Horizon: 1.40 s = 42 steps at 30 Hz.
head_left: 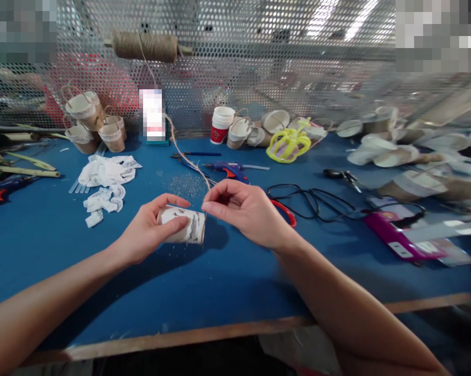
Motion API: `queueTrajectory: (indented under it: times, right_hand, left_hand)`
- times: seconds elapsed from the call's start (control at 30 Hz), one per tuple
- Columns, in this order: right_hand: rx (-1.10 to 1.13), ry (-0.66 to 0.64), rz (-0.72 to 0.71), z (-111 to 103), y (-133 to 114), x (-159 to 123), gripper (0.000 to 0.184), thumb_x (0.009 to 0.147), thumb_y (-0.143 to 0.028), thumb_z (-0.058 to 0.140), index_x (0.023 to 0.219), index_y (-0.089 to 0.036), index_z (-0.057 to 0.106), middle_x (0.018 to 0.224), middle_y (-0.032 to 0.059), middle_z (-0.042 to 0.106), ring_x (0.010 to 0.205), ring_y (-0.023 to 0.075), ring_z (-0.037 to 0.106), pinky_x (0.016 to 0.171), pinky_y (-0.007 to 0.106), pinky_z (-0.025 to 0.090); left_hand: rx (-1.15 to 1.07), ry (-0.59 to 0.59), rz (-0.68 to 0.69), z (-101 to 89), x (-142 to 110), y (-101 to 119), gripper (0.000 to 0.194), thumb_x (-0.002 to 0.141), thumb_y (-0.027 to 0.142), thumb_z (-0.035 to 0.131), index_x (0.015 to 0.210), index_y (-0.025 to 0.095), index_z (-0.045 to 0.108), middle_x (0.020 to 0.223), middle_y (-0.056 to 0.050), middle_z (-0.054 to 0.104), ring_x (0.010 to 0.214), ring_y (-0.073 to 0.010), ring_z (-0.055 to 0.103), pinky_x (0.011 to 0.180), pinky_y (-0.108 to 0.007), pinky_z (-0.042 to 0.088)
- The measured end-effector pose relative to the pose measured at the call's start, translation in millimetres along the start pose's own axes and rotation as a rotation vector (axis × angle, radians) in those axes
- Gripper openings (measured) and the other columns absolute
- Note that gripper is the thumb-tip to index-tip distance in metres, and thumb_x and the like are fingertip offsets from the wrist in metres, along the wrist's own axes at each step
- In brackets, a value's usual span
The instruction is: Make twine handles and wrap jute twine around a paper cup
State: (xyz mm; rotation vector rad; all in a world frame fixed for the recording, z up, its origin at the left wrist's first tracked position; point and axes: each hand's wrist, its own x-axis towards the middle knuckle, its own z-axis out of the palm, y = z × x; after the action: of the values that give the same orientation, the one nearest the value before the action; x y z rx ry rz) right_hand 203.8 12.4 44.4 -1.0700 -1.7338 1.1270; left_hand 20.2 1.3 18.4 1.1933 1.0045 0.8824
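Observation:
My left hand [149, 225] grips a small paper cup [184, 232], white with grey and black markings. The cup is tipped on its side, one end facing right. At that end my right hand [245, 211] pinches a strand of jute twine [191, 163] between thumb and fingertips. The strand runs up and back towards the twine spool [145, 46] on a rod at the mesh panel; part of its path passes behind a phone. Whether the twine touches the cup's rim, I cannot tell.
Behind my hands lie a blue glue gun [230, 168] and pliers [196, 154]. White crumpled strips [108, 169] sit left, near several wrapped cups [84, 112]. A yellow woven piece [288, 145], black cable [314, 201] and purple box [400, 237] are right. The phone [152, 117] stands upright.

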Motion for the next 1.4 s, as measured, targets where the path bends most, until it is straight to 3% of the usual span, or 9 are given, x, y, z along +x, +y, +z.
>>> queueTrajectory:
  times: [1.4]
  right_hand:
    - [-0.064, 0.006, 0.052, 2, 13, 6, 0.009, 0.071, -0.023, 0.061, 0.069, -0.015, 0.056, 0.062, -0.0030, 0.054, 0.055, 0.0075, 0.045, 0.053, 0.023, 0.039]
  left_hand:
    - [0.125, -0.028, 0.126, -3.7, -3, -1, 0.019, 0.073, 0.028, 0.064, 0.088, 0.018, 0.058, 0.068, 0.004, 0.054, 0.053, -0.0046, 0.045, 0.049, -0.013, 0.039]
